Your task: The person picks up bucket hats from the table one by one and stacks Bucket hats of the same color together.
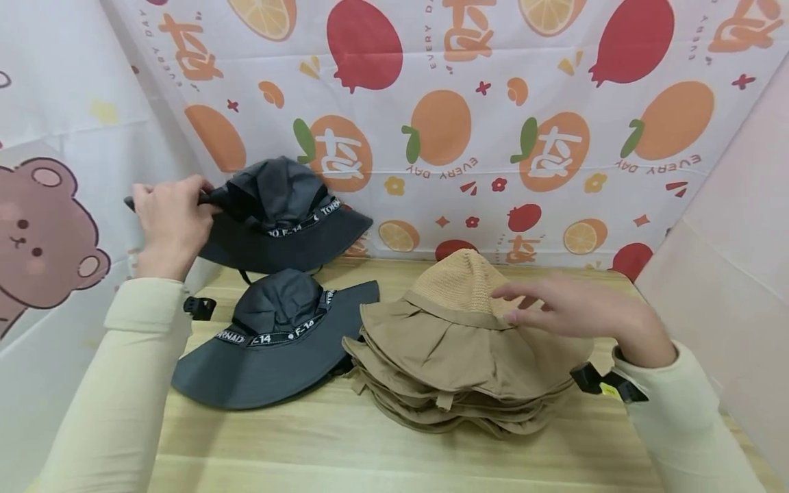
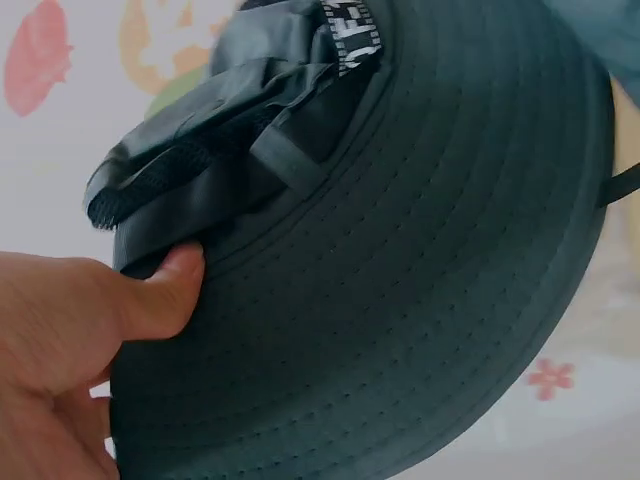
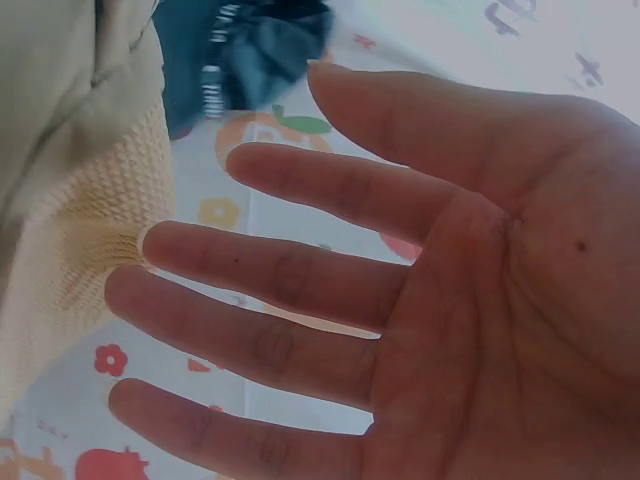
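My left hand (image 1: 175, 216) holds a dark grey bucket hat (image 1: 277, 198) by its brim, up at the back left. In the left wrist view the thumb (image 2: 165, 295) presses on the brim (image 2: 370, 300) close to the crown, and the other fingers are partly hidden behind it. Below it a second dark bucket hat (image 1: 290, 356), with a lettered band, lies on the table. My right hand (image 1: 561, 305) hovers at the tan hats, fingers extended and nothing in the palm (image 3: 500, 300). Those tan hats (image 1: 456, 356) are stacked, the top one with a woven crown (image 3: 110, 210).
The wooden table (image 1: 296, 452) runs under the hats. Behind it hangs a white cloth (image 1: 493, 55) printed with fruit, and a bear-print cloth (image 1: 49, 226) closes the left side. A pale wall (image 1: 740, 274) stands on the right.
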Demonstrator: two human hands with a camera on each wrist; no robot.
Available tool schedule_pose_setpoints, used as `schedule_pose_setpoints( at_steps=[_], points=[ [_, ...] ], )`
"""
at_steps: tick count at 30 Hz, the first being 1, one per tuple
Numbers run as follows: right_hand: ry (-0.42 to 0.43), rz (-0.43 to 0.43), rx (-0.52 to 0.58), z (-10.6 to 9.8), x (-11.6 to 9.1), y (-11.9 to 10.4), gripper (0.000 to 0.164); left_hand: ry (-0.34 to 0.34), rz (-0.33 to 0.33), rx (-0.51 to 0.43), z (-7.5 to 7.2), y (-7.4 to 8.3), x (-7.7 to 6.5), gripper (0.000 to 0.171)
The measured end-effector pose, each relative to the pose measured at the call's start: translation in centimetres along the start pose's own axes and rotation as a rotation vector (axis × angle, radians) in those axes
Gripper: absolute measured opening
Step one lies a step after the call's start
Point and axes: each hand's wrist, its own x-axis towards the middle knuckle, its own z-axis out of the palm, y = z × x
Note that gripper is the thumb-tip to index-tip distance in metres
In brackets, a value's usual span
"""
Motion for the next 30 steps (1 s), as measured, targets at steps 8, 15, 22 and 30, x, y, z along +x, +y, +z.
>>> schedule_pose_setpoints(
  at_steps=[8,15,22,30],
  points=[
    [-0.042,-0.002,-0.07,-2.9,3.0,-0.7,0.047,0.092,-0.015,-0.026,-3.4,3.5,-0.5,0.026],
    [-0.034,0.082,-0.145,-5.1,6.1,-0.9,0.052,0.1,0.101,-0.081,-5.4,7.0,-2.0,0.028],
    [0.003,0.108,-0.133,-6.6,9.2,-0.6,0.062,0.086,0.191,-0.117,-7.2,9.7,-3.2,0.027],
    [0.068,0.072,-0.14,-6.5,12.9,-1.0,0.068,0.039,0.228,-0.168,-8.3,10.9,-4.2,0.026]
  ],
)
